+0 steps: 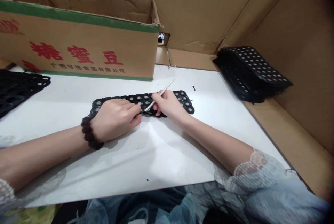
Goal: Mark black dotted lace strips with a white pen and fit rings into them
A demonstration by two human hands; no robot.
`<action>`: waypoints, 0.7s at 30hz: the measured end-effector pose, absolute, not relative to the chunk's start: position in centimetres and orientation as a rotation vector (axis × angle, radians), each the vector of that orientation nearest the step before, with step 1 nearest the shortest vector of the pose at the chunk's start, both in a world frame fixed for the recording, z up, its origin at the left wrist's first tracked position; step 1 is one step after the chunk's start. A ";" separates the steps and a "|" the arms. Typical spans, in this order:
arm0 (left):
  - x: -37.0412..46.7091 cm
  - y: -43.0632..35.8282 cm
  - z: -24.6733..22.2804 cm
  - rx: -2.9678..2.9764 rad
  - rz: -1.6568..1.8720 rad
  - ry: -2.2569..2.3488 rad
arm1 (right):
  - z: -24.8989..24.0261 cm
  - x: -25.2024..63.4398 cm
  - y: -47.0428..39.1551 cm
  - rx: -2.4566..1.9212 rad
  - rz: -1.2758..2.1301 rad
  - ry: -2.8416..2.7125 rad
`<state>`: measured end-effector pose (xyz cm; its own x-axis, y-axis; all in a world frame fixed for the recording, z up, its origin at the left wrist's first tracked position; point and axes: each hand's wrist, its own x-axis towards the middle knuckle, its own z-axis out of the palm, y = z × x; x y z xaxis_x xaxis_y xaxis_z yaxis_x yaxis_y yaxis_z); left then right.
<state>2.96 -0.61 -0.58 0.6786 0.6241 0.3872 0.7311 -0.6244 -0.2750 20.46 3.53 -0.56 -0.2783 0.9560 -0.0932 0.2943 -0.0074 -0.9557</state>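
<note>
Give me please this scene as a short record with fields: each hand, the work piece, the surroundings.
left hand: curled on the black dotted strip; grip on its edge unclear
right hand: holds a thin pale tool, slanted, lower end at the strip
strip position: flat on the white table, partly covered by both hands
left wrist: dark beaded band
behind: open carton, red lettering
right side: stack of black dotted pieces
far left: black openwork material

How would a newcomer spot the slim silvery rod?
On the white tabletop, before the open brown cardboard box, lies a black oblong piece with pale round dots. The right hand holds the slim silvery rod slanting above it. Unlike that dotted piece, the rod is pale, narrow and straight.
</note>
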 end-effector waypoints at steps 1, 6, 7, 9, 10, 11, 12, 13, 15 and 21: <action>2.9 -0.6 -0.6 -2.481 -0.355 -1.053 | -0.6 20.4 3.5 -1.310 1.308 -1.637; 3.0 -0.6 -0.6 -2.482 -0.335 -1.023 | -0.8 20.4 3.5 -1.292 1.290 -1.649; 3.0 -0.6 -0.5 -2.482 -0.338 -1.021 | -0.8 20.4 3.5 -1.288 1.292 -1.646; 3.0 -0.6 -0.5 -2.482 -0.353 -1.020 | -0.7 20.4 3.5 -1.291 1.300 -1.636; 3.1 -0.6 -0.5 -2.481 -0.360 -1.019 | -0.7 20.4 3.4 -1.294 1.303 -1.631; 3.1 -0.6 -0.5 -2.479 -0.363 -1.019 | -0.7 20.4 3.4 -1.297 1.302 -1.628; 3.1 -0.6 -0.5 -2.475 -0.369 -1.019 | -0.7 20.4 3.4 -1.299 1.298 -1.627; 3.1 -0.6 -0.5 -2.471 -0.373 -1.018 | -0.7 20.4 3.4 -1.300 1.294 -1.626; 3.1 -0.7 -0.5 -2.466 -0.370 -1.013 | -0.7 20.4 3.3 -1.298 1.282 -1.631; 3.1 -0.8 -0.5 -2.469 -0.330 -1.009 | -1.2 20.1 3.0 -1.281 1.202 -1.657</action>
<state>3.14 -0.76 -0.47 0.7038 0.6010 0.3787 0.7087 -0.6311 -0.3154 20.06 3.03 -1.18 -0.2556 0.9668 -0.0054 0.3054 0.0755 -0.9492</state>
